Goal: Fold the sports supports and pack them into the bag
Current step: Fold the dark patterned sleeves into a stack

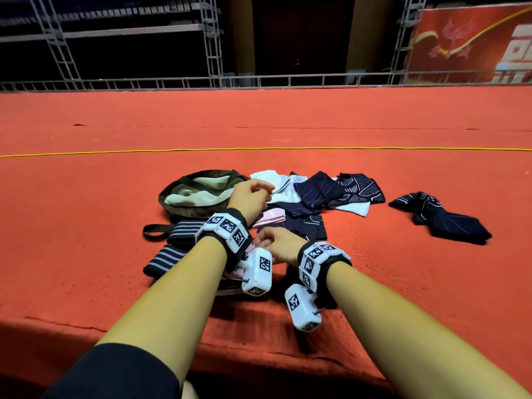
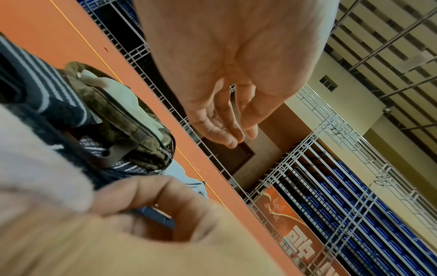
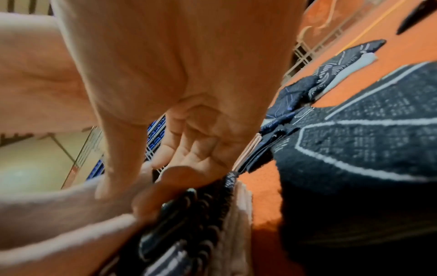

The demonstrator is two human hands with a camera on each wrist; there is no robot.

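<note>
An olive bag (image 1: pixel 172 207) with a pale green lining lies open on the red carpet; the left wrist view shows its zipper rim (image 2: pixel 132 127). My left hand (image 1: pixel 250 197) hovers between the bag and a pile of white and navy supports (image 1: pixel 316 191), its fingers (image 2: pixel 224 128) relaxed and holding nothing. Nearer me, my right hand (image 1: pixel 273 243) pinches a pink support (image 3: pixel 47 214) stacked with a navy striped one (image 3: pixel 189 224). Two folded navy striped supports (image 1: pixel 184 231) lie left of my left wrist. A black support with white outlines (image 3: pixel 354 140) lies just right of the stack.
One navy support (image 1: pixel 443 220) lies apart on the right. A yellow cord (image 1: pixel 259 149) crosses the carpet beyond the pile. A metal truss fence (image 1: pixel 259 80) and a red banner (image 1: pixel 475 44) close the back. The carpet drops off at a front edge (image 1: pixel 259 355).
</note>
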